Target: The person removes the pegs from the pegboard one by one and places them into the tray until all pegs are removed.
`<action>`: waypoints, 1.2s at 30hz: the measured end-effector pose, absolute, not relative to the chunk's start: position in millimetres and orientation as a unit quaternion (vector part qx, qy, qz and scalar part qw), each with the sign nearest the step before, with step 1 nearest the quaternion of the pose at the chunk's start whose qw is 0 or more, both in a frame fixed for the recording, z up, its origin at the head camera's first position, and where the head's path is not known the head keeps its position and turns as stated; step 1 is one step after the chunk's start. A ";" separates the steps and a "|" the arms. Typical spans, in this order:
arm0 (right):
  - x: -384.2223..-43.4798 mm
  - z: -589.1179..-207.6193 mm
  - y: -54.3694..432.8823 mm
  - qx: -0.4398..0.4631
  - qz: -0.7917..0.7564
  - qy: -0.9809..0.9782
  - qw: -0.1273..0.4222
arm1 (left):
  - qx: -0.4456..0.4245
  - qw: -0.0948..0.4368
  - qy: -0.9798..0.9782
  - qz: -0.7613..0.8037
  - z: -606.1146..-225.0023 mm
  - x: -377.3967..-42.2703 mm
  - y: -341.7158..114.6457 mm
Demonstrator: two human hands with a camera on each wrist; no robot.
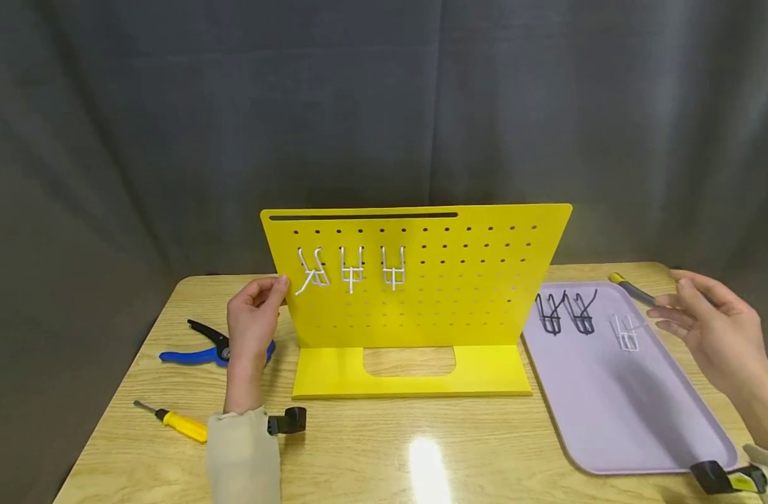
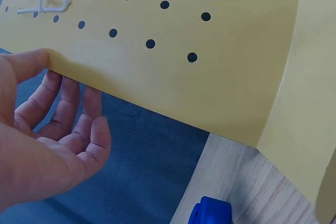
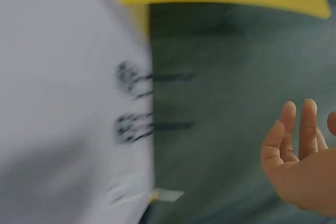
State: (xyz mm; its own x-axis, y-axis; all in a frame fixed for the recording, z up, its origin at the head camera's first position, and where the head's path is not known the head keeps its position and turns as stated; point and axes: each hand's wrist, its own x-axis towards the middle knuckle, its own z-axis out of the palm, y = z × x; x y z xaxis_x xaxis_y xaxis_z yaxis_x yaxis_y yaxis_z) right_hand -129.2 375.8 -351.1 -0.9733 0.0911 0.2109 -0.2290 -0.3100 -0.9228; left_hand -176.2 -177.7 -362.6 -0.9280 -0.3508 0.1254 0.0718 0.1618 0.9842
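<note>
A yellow pegboard stands upright on its base. My left hand pinches its left edge, thumb on the front face and fingers behind, as the left wrist view shows. Three white wire hooks hang in the upper left holes: a crooked one, a straight middle one and a straight right one. My right hand is raised over the right edge of a lilac tray, fingers loosely bent and holding nothing. On the tray lie two black wire hooks and a white wire hook.
Blue-handled pliers with black jaws lie left of the board, partly behind my left wrist. A yellow screwdriver lies nearer the front. Behind the tray's far right corner is a tool with a yellow-and-grey handle. A dark curtain hangs behind.
</note>
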 end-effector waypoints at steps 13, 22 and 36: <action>-119.2 -346.9 256.5 0.156 0.722 -0.647 0.191 | 0.096 0.168 -0.751 -0.631 -365.0 -175.0 -177.2; -119.5 -377.4 198.3 0.130 0.716 -0.675 0.119 | 0.084 0.178 -0.749 -0.633 -365.6 -177.0 -178.6; -137.5 -360.8 128.1 0.192 0.717 -0.668 0.053 | 0.085 0.180 -0.751 -0.630 -366.2 -177.4 -178.5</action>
State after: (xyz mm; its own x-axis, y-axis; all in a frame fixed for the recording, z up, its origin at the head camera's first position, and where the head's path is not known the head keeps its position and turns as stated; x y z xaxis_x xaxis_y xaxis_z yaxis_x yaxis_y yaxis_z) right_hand -137.5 128.1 -360.8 -0.9204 -0.1811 0.3465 -0.3329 -0.1018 -0.9375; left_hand -177.4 -178.5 -366.2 -0.9207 -0.3545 0.1629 0.0990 0.1915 0.9765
